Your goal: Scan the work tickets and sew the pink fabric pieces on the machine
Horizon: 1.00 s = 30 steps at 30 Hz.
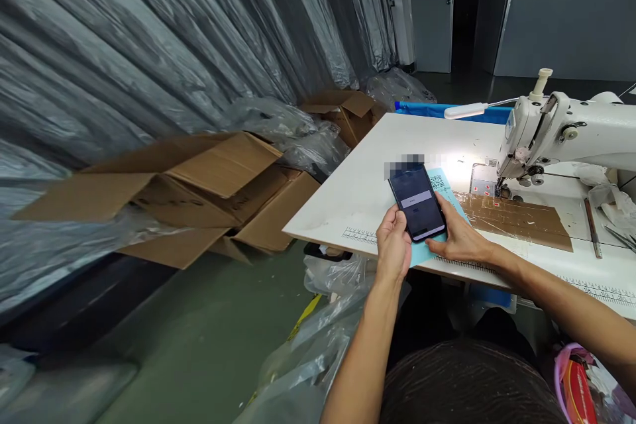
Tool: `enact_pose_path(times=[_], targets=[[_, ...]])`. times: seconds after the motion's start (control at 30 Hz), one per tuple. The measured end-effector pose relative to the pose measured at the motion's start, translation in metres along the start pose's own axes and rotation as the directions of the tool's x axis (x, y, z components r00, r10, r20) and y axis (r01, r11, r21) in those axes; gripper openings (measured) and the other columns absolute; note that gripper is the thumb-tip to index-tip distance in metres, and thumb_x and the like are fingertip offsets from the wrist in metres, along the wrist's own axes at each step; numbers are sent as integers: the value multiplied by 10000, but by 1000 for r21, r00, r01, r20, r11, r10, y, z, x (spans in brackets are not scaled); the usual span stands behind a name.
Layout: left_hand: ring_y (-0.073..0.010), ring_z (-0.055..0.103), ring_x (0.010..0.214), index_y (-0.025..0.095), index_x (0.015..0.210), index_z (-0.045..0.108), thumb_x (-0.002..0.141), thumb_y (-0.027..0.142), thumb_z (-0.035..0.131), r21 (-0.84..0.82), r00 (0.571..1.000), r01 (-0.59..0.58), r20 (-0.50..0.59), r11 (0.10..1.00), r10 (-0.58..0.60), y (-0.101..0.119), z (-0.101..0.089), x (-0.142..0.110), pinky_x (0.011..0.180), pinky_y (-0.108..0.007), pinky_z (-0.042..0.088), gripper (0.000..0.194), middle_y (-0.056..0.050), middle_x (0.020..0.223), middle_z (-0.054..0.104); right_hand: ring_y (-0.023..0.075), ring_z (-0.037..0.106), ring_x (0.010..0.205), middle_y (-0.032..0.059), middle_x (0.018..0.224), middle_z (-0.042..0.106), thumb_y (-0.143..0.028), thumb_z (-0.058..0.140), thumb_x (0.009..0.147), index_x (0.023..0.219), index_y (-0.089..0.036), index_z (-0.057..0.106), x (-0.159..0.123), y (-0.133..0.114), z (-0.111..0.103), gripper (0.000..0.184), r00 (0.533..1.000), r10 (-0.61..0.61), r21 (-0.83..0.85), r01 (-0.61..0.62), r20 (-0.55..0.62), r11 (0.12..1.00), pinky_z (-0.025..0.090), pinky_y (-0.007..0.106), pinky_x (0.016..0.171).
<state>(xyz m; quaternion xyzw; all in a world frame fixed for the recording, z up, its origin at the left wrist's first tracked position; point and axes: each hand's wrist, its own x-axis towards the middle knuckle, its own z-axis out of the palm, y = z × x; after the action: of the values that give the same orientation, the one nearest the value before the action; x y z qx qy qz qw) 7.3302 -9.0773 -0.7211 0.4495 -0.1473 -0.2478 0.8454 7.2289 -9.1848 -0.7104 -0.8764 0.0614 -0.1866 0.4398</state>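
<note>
A dark smartphone (pixel 421 213) with a pale box across its lit screen is held up over the near edge of the white sewing table (pixel 338 192). My left hand (pixel 394 242) is closed on the phone's lower left side, thumb along its edge. My right hand (pixel 458 233) grips the phone's right side between fingers and thumb. Beneath the phone lies a light blue paper slip (pixel 442 180) with a QR code; whether my fingers also pinch it I cannot tell.
A white sewing machine (pixel 561 126) stands on the right, with brown tape-covered board (pixel 527 224) before its needle. Tweezers (pixel 619 235) lie at far right. Open cardboard boxes (pixel 209 185) and plastic sheeting (pixel 298 132) fill the left floor. A pink bin (pixel 560 371) stands lower right.
</note>
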Motion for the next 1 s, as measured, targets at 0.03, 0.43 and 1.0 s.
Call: enact_pose_path(times=[0.03,0.43,1.0], targets=[[-224,655,1100,165,989,715,618,502,867,-3,1000,3,-4,1000,-3,0,0,0,1060,-351,449,524,-77,1033,742,343,317,1439,250,1549,293,-293,589,721,1529,-48,109,0,0,0,971,1000,-2,0,2,1,1000,280,533,1189],[-234,636,1145,163,1014,708,701,454,820,14,1000,1,-12,1000,-1,-2,-3,2,1079,-376,437,442,-89,1051,735,300,405,1394,203,1524,372,-264,559,780,1531,-120,162,1,8,-1,862,999,-45,19,45,-29,999,341,512,1158],[-252,650,1120,159,966,719,666,484,840,-9,1000,-5,-18,1000,5,-1,0,1,1081,-397,433,459,-97,1022,744,299,397,1398,218,1525,358,-283,548,790,1514,-106,198,1,11,0,823,999,-35,42,37,-41,998,338,510,1161]])
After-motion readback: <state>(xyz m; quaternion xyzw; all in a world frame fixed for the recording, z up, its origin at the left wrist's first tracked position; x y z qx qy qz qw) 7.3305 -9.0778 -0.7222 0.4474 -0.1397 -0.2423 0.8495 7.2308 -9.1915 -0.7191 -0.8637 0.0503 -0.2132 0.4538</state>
